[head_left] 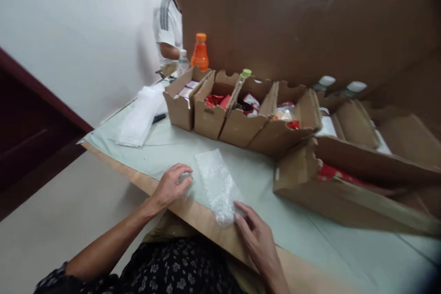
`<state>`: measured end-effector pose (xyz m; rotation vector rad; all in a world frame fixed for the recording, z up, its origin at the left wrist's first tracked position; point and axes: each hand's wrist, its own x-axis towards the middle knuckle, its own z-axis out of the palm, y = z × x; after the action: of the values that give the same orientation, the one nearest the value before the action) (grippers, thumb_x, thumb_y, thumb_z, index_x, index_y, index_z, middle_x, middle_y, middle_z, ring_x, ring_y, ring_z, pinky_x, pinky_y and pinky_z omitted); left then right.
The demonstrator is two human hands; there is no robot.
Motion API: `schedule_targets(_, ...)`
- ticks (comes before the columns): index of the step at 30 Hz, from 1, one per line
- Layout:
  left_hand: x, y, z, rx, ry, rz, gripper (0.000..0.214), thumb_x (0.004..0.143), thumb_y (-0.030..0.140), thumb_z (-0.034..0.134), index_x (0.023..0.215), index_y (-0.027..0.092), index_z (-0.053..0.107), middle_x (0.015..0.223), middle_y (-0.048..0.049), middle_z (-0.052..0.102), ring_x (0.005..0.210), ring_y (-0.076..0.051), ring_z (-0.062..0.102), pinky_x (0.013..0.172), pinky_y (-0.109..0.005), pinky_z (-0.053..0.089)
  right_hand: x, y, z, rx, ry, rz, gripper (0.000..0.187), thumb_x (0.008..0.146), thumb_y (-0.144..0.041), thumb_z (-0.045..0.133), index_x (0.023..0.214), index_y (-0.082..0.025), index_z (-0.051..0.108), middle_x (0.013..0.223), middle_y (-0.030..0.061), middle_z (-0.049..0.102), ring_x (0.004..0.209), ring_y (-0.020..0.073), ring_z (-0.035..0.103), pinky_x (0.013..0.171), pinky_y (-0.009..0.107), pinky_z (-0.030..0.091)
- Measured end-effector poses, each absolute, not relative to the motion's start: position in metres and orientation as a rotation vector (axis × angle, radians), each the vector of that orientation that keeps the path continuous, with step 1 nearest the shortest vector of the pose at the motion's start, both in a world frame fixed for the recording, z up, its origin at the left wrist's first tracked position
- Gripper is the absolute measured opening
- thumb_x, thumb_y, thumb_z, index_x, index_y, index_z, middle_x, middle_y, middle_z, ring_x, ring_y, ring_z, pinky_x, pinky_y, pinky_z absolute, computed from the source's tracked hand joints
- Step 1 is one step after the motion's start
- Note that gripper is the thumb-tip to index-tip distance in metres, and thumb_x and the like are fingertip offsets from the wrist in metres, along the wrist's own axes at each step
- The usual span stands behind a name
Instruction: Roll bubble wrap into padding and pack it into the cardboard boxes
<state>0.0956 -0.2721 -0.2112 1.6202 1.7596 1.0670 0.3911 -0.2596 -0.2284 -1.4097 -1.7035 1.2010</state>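
Note:
A clear bubble-wrap bag [217,184] lies flat on the pale green table top [158,149] near its front edge. My left hand [171,184] rests beside the bag's left side, fingers curled loosely on the table, holding nothing. My right hand [254,235] lies flat at the bag's near end, fingertips touching its corner. A row of open cardboard boxes [241,112] stands behind the bag, holding red and white packets.
A stack of clear bags [139,117] lies at the far left of the table. An orange bottle [200,53] and other bottles stand behind the boxes. A tall cardboard sheet [303,27] backs the row. Another person in a white shirt [168,25] sits beyond. A larger box [344,183] lies at right.

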Motion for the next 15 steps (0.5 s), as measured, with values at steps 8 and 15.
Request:
schedule_targets(8, 0.143, -0.267, -0.236, 2.028, 1.633, 0.838, 0.037, 0.094, 0.030, 0.060, 0.128, 0.019, 0.068, 0.144, -0.0148, 0.063, 0.135, -0.032, 0.058, 0.111, -0.054, 0.052, 0.381, -0.307, -0.211, -1.518, -1.642, 1.277, 0.048, 0.091, -0.041, 0.061, 0.131, -0.016, 0.070, 0.087, 0.0065, 0.076, 0.069, 0.0192, 0.067, 0.067, 0.032, 0.058)
schedule_targets(15, 0.170, -0.232, -0.252, 2.421, 1.275, 0.724, 0.039, 0.091, 0.019, 0.054, 0.127, 0.018, 0.069, 0.147, -0.0158, 0.062, 0.141, -0.034, 0.055, 0.114, -0.055, 0.051, 0.398, -0.353, -0.211, -1.434, -1.545, 1.457, 0.056, 0.090, -0.029, 0.063, 0.145, -0.026, 0.060, 0.100, 0.0039, 0.078, 0.075, 0.0162, 0.069, 0.067, 0.027, 0.057)
